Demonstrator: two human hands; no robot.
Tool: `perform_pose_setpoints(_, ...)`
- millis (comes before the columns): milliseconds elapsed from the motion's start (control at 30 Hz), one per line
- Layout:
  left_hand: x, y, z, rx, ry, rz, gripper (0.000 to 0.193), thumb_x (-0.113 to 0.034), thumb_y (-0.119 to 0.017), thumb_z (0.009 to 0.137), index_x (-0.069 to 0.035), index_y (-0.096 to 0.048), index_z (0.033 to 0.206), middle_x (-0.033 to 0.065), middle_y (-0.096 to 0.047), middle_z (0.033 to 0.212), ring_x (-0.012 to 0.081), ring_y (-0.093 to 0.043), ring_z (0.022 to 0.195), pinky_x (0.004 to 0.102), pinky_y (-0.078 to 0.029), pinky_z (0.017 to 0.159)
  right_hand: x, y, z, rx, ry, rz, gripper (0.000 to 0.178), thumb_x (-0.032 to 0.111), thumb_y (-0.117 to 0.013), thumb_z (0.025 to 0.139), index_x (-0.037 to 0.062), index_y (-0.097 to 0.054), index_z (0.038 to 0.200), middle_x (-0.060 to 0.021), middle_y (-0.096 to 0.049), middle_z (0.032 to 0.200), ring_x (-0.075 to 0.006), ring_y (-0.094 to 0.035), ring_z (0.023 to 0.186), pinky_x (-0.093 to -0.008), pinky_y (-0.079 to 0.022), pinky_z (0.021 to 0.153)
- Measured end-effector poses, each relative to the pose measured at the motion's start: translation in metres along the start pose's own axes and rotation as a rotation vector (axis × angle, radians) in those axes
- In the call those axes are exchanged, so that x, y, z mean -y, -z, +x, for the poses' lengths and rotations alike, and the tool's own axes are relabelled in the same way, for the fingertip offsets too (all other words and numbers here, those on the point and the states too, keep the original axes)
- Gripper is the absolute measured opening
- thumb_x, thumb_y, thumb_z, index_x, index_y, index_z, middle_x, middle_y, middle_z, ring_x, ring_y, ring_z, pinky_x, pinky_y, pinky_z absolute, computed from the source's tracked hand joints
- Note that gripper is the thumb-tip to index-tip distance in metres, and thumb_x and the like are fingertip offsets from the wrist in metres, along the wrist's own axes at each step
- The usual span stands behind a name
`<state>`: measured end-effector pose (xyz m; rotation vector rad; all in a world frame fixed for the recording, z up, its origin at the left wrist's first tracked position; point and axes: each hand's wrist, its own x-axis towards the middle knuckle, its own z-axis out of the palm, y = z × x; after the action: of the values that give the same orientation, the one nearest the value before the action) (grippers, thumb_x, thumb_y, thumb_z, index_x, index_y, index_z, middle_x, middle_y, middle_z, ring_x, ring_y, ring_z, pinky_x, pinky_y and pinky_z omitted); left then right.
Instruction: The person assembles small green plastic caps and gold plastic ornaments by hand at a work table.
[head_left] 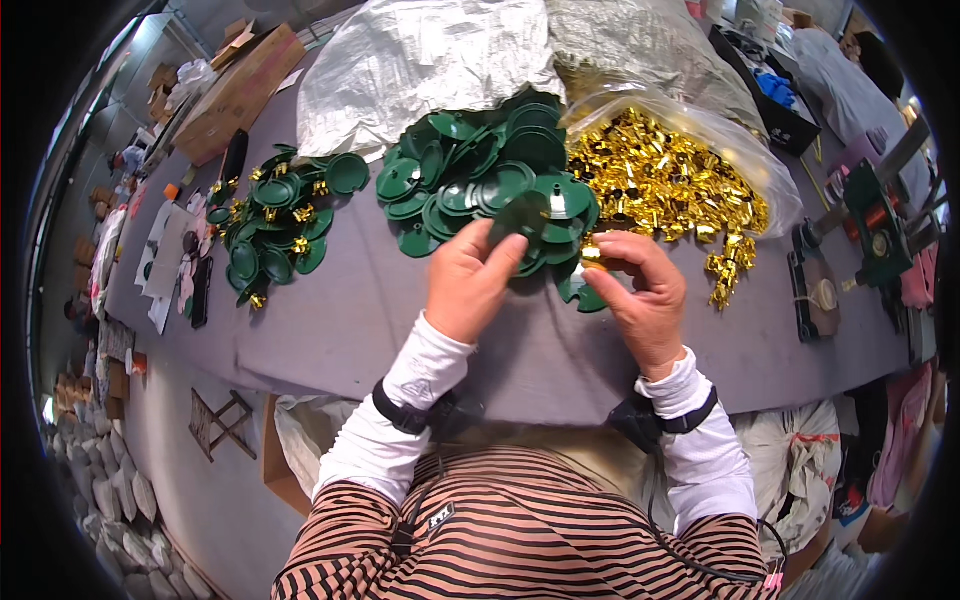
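In my left hand (pixel 468 285) a dark green plastic disc (pixel 518 222) is pinched between thumb and fingers, tilted and slightly blurred. My right hand (pixel 643 295) holds a small shiny gold piece (pixel 592 252) between thumb and fingertips, a short way right of the disc. Just beyond both hands lies a heap of green discs (pixel 455 195). To its right, a pile of gold pieces (pixel 660 170) spills from a clear plastic bag (pixel 785 205). At the left sits a cluster of green discs with gold pieces on them (pixel 275 225).
Silvery woven sacks (pixel 430 55) lie along the table's far side. A cardboard box (pixel 240 95) stands far left, a black bin (pixel 765 95) far right. Near the right edge is a green metal machine (pixel 880 225). A folding stool (pixel 222 425) stands on the floor at left.
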<state>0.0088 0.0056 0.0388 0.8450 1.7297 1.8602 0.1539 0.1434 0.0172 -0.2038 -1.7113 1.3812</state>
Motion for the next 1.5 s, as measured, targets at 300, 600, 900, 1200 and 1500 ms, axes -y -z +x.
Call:
perform_pose_setpoints(300, 0.005, -0.048, -0.02, 0.037, -0.472, 0.599, 0.022, -0.001, -0.065, 0.081, 0.0, -0.063, 0.103, 0.0133, -0.066, 0.087, 0.0235, -0.065, 0.073, 0.0303, -0.05, 0.066, 0.005, 0.006, 0.0, -0.001, 0.241, -0.379, 0.025, 0.001, -0.079, 0.073, 0.0011, -0.067, 0.095, -0.009, -0.069, 0.094, -0.0188, -0.066, 0.086, -0.0302, -0.053, 0.075)
perform_pose_setpoints(600, 0.019, -0.026, -0.019, 0.052, -0.511, 0.614, 0.022, -0.001, -0.063, 0.081, 0.0, -0.065, 0.103, 0.0144, -0.067, 0.086, 0.027, -0.066, 0.074, 0.0341, -0.052, 0.066, 0.007, 0.01, -0.005, 0.06, -0.221, -0.051, 0.029, 0.013, -0.079, 0.076, 0.0035, -0.066, 0.1, -0.0062, -0.068, 0.094, -0.0143, -0.063, 0.083, -0.0269, -0.051, 0.074)
perform_pose_setpoints(900, -0.01, 0.254, 0.048, -0.548, -0.265, 1.013, 0.023, -0.016, -0.06, 0.089, -0.002, -0.065, 0.107, 0.0126, -0.071, 0.091, 0.02, -0.069, 0.079, 0.0316, -0.051, 0.072, -0.05, 0.119, -0.01, -0.227, -0.097, -1.275, 0.062, 0.038, -0.073, 0.077, 0.0001, -0.054, 0.123, -0.0195, -0.053, 0.125, -0.0388, -0.047, 0.116, -0.0485, -0.036, 0.1)
perform_pose_setpoints(1200, -0.022, 0.302, 0.102, -0.913, -0.715, 1.625, 0.052, -0.01, -0.07, 0.069, -0.003, -0.056, 0.118, 0.0176, -0.056, 0.122, 0.0348, -0.05, 0.114, 0.0447, -0.036, 0.102, -0.029, 0.1, -0.007, 0.069, 0.06, -1.168, 0.015, 0.006, -0.064, 0.083, 0.0023, -0.059, 0.096, -0.015, -0.057, 0.105, -0.034, -0.054, 0.1, -0.0419, -0.043, 0.087)
perform_pose_setpoints(1500, 0.065, 0.247, 0.152, -0.565, -0.339, 1.536, 0.044, -0.019, -0.072, 0.074, -0.017, -0.061, 0.116, 0.0104, -0.06, 0.113, 0.0308, -0.055, 0.11, 0.0451, -0.044, 0.092, -0.026, 0.085, 0.0, 0.096, 0.06, -1.078, 0.011, 0.0, -0.061, 0.077, 0.0012, -0.052, 0.082, -0.0156, -0.054, 0.091, -0.0353, -0.053, 0.087, -0.0409, -0.044, 0.077)
